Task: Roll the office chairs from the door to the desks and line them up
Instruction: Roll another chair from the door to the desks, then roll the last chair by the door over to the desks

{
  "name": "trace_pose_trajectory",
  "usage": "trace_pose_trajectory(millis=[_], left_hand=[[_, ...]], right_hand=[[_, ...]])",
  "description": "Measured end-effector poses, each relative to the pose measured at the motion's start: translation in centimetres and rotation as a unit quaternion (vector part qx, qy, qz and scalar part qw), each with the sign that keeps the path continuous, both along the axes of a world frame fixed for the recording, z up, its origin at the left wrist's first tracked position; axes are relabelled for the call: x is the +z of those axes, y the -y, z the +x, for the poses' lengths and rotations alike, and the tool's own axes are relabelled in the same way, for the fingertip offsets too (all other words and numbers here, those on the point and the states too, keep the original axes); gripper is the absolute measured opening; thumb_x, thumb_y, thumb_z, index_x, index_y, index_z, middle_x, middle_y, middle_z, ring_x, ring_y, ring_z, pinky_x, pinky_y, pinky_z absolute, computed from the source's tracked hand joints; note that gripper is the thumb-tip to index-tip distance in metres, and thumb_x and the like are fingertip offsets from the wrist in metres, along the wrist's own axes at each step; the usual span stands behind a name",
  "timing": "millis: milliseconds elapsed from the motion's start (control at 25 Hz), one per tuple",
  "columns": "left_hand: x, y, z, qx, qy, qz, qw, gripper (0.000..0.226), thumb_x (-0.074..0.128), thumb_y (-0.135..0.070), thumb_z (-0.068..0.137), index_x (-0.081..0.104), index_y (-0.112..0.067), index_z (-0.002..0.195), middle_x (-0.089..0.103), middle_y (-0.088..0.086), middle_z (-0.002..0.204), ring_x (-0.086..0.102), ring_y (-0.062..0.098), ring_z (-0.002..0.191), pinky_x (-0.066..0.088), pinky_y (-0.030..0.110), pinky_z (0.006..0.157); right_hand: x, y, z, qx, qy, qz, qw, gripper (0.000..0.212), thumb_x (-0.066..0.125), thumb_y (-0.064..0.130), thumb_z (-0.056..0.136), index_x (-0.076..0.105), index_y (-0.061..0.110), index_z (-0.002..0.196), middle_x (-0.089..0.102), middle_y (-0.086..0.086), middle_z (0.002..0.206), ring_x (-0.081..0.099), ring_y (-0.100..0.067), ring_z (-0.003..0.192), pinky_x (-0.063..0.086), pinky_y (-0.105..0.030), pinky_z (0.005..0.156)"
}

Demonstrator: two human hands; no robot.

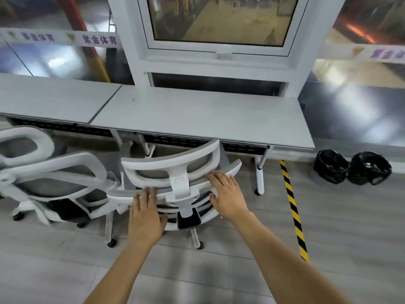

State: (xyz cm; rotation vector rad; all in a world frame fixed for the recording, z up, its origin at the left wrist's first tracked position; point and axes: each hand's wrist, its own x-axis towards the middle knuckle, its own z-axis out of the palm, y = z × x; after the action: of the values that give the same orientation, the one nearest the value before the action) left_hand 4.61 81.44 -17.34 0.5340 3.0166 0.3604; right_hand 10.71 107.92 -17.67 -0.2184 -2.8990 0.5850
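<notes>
1. The office chair [175, 183] in hand stands on the floor [241, 270] just in front of the right-hand bench [197, 113], its back toward the camera and its headrest [173, 165] reaching up to the bench's front edge.
2. Both hands are on the top rail of the chair's backrest. The left hand [145, 218] lies left of the headrest post with its fingers curled over the rail; the right hand [228, 194] lies right of the post, fingers draped over the rail and thumb below. They sit well apart, one on either side of the post.
3. The frame is white moulded plastic with grey mesh, so it likely feels stiff in the rail but springy in the mesh. The rail is the firm place to hold; the headrest probably pivots and would make a poor handle.
4. The castors [199, 245] rest on smooth plank flooring, so the chair should roll easily and may swivel. An even two-handed push keeps it straight.
5. A second chair [59, 178] is parked just to the left, before the left-hand bench [50, 95]. Its armrest comes close to the held chair, so they could knock together.
6. Two black-lined bins [350, 167] and a hazard tape strip [293, 207] lie to the right, clear of the chair.
</notes>
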Motion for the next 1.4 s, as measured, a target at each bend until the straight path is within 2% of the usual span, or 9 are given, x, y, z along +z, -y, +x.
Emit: trace_pose_trajectory(millis=[160, 320, 400, 520, 720, 800, 1000, 1160, 1400], left_hand=[[0.4, -2.3, 3.2, -0.038, -0.004, 0.026, 0.999, 0.072, 0.070, -0.030, 0.082, 0.040, -0.009, 0.144, 0.040, 0.022, 0.148, 0.040, 0.045, 0.132, 0.039, 0.056, 0.106], [2.5, -5.9, 7.7, -0.067, -0.071, 0.103, 0.990, 0.028, 0.064, -0.023, 0.085, 0.061, -0.012, 0.112, 0.060, 0.009, 0.112, 0.053, 0.036, 0.100, 0.046, 0.049, 0.085], [4.0, -8.7, 10.3, -0.134, -0.095, 0.137, 0.977, 0.023, 0.054, -0.025, 0.086, 0.064, -0.015, 0.104, 0.060, 0.004, 0.105, 0.052, 0.029, 0.094, 0.046, 0.044, 0.083], [6.0, -14.5, 15.2, -0.254, -0.093, 0.154, 0.950, 0.031, 0.045, -0.033, 0.086, 0.063, -0.020, 0.107, 0.060, -0.001, 0.111, 0.054, 0.027, 0.103, 0.046, 0.042, 0.090], [7.4, -25.6, 26.2, -0.361, -0.079, 0.096, 0.924, 0.054, 0.039, -0.051, 0.088, 0.054, -0.030, 0.135, 0.045, 0.003, 0.150, 0.038, 0.031, 0.137, 0.035, 0.049, 0.111], [8.0, -30.4, 31.5, -0.403, -0.083, 0.091, 0.907, 0.054, 0.035, -0.053, 0.089, 0.054, -0.031, 0.134, 0.044, 0.002, 0.151, 0.037, 0.030, 0.139, 0.034, 0.048, 0.111], [9.3, -40.6, 46.1, -0.512, -0.078, 0.109, 0.849, 0.039, 0.056, -0.043, 0.092, 0.056, -0.031, 0.129, 0.043, 0.000, 0.151, 0.036, 0.026, 0.140, 0.033, 0.047, 0.112], [9.4, -48.6, 56.9, -0.603, -0.068, 0.119, 0.786, 0.038, 0.057, -0.041, 0.090, 0.058, -0.030, 0.126, 0.044, 0.000, 0.150, 0.035, 0.026, 0.140, 0.036, 0.048, 0.111], [8.2, -61.9, 71.8, -0.687, -0.034, 0.142, 0.712, 0.035, 0.056, -0.041, 0.091, 0.059, -0.031, 0.124, 0.044, -0.001, 0.148, 0.036, 0.025, 0.139, 0.035, 0.047, 0.110]], right_hand=[[0.9, 0.6, 3.2, -0.052, 0.014, -0.018, 0.998, 0.057, 0.054, 0.028, 0.094, 0.038, 0.022, 0.149, 0.043, -0.002, 0.153, 0.038, -0.024, 0.141, 0.016, -0.042, 0.124], [2.2, -1.1, 9.3, -0.115, -0.024, -0.017, 0.993, 0.050, 0.057, 0.031, 0.093, 0.046, 0.028, 0.142, 0.054, 0.007, 0.142, 0.047, -0.019, 0.131, 0.025, -0.043, 0.119], [3.0, -2.8, 13.1, -0.149, -0.042, -0.005, 0.988, 0.040, 0.056, 0.033, 0.094, 0.052, 0.031, 0.133, 0.058, 0.010, 0.133, 0.051, -0.017, 0.125, 0.028, -0.041, 0.115], [4.4, -6.0, 20.3, -0.207, -0.065, 0.011, 0.976, 0.033, 0.058, 0.033, 0.092, 0.056, 0.032, 0.125, 0.060, 0.012, 0.125, 0.053, -0.016, 0.120, 0.031, -0.040, 0.110], [6.2, -13.2, 35.7, -0.301, -0.111, 0.020, 0.947, 0.039, 0.065, 0.027, 0.088, 0.058, 0.029, 0.126, 0.057, 0.006, 0.136, 0.051, -0.018, 0.126, 0.028, -0.042, 0.115], [6.3, -16.4, 42.3, -0.351, -0.115, 0.014, 0.929, 0.039, 0.062, 0.031, 0.088, 0.057, 0.030, 0.127, 0.054, 0.003, 0.143, 0.050, -0.018, 0.129, 0.028, -0.044, 0.117], [6.4, -22.5, 58.7, -0.467, -0.121, 0.005, 0.876, 0.038, 0.058, 0.035, 0.093, 0.058, 0.029, 0.130, 0.050, 0.004, 0.148, 0.046, -0.017, 0.134, 0.025, -0.044, 0.120], [6.8, -26.8, 70.5, -0.553, -0.113, 0.011, 0.825, 0.038, 0.058, 0.037, 0.095, 0.057, 0.030, 0.132, 0.047, 0.005, 0.151, 0.041, -0.015, 0.138, 0.017, -0.040, 0.122], [6.6, -34.8, 86.1, -0.652, -0.113, 0.027, 0.749, 0.036, 0.058, 0.036, 0.094, 0.058, 0.031, 0.130, 0.052, 0.005, 0.146, 0.046, -0.016, 0.134, 0.024, -0.043, 0.120]])
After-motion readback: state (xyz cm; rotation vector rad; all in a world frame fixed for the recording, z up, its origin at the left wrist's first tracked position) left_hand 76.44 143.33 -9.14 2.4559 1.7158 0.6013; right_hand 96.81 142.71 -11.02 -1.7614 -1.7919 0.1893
